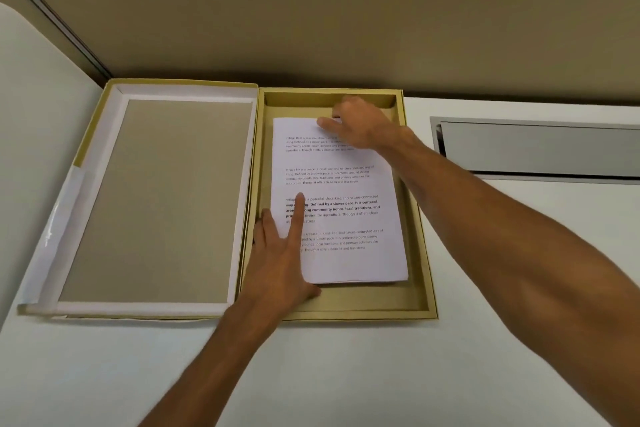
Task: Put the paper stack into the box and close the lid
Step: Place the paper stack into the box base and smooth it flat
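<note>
Box [420, 263]: shallow tan tray on a white table [346, 374], set against a beige partition.
Lid [156, 201]: hinged open to the left, lying flat — grey inner panel, white border.
Paper stack [346, 218]: printed sheets inside the box tray, lying flat, slightly askew.
Left hand [280, 263]: fingers spread, one finger pressing on the page, the others at the stack's left edge; grips nothing.
Right hand [363, 125]: at the stack's far right corner, thumb on top — fingers curled behind, whether they pinch the sheets cannot be told.
</note>
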`<state>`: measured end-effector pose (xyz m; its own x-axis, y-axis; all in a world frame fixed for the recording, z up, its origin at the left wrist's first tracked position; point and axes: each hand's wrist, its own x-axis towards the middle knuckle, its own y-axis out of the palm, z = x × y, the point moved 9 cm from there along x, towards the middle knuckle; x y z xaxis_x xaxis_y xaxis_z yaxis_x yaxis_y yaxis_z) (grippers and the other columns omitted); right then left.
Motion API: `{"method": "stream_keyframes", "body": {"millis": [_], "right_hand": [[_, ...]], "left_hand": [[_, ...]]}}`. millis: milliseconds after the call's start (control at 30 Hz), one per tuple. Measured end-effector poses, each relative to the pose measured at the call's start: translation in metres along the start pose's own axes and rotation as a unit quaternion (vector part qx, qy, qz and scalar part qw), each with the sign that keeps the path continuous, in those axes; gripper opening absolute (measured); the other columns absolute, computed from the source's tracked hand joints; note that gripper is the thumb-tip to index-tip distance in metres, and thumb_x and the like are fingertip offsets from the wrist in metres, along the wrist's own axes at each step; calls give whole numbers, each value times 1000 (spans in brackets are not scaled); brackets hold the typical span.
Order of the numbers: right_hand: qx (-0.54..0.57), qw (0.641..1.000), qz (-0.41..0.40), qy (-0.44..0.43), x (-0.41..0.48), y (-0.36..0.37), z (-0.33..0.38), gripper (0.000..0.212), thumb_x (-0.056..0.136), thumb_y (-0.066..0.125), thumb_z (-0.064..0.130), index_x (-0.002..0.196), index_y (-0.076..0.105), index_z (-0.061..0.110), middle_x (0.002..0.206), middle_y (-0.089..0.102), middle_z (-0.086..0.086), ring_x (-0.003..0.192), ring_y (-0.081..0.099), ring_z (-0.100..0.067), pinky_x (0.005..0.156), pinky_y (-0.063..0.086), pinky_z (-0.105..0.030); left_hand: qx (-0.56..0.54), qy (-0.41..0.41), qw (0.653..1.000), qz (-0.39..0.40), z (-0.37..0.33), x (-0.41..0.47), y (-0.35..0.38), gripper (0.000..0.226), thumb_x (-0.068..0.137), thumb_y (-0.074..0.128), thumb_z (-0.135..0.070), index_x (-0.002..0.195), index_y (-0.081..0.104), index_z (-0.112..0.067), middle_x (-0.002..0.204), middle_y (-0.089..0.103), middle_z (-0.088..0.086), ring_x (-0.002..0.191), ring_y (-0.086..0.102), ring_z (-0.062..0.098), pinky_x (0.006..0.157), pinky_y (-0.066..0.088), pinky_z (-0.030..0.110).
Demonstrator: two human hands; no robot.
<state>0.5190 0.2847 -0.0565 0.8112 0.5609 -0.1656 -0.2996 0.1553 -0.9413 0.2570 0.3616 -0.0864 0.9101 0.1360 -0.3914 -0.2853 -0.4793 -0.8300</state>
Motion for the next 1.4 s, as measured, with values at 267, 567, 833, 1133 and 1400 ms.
{"method": "stream_keyframes", "body": {"millis": [267,567,833,1133,1400], "right_hand": [[-52,998,-34,-11,1,3,2,45,102,41,49,84,60,13,97,65,-8,80,55,-18,70,36,-32],[-27,998,-56,30,-24,-21,-2,60,101,38,55,136,57,9,145,53,-13,133,47,-29,110,31,-48],[254,927,-161,222,-181,-3,-13,51,100,53,41,144,47,16,144,52,-6,131,50,-24,107,46,-46],[357,881,-96,294,-258,57,5,52,97,61,39,141,41,22,139,53,3,109,51,-8,70,41,-7],[378,867,-82,314,-257,62,8,52,93,65,42,136,46,21,135,58,2,101,54,-9,57,39,-5]], "left_hand": [[-26,20,999,-19,0,3,-3,149,59,87,-53,145,-35,-47,152,13,14,139,23,30,110,40,49],[-40,1,999,9,0,-1,-6,158,51,92,-54,141,-38,-51,162,-1,9,149,10,33,116,31,52],[-196,-25,980,-30,1,2,-20,141,63,84,-59,155,-19,-37,166,10,1,152,14,25,118,29,55],[-284,-52,956,-63,5,-7,-25,106,79,83,-35,157,12,-26,155,40,-2,140,41,22,111,42,46],[-308,-79,946,-69,5,-12,-27,94,76,85,-35,148,26,-25,147,50,-1,132,49,23,106,46,48]]}}
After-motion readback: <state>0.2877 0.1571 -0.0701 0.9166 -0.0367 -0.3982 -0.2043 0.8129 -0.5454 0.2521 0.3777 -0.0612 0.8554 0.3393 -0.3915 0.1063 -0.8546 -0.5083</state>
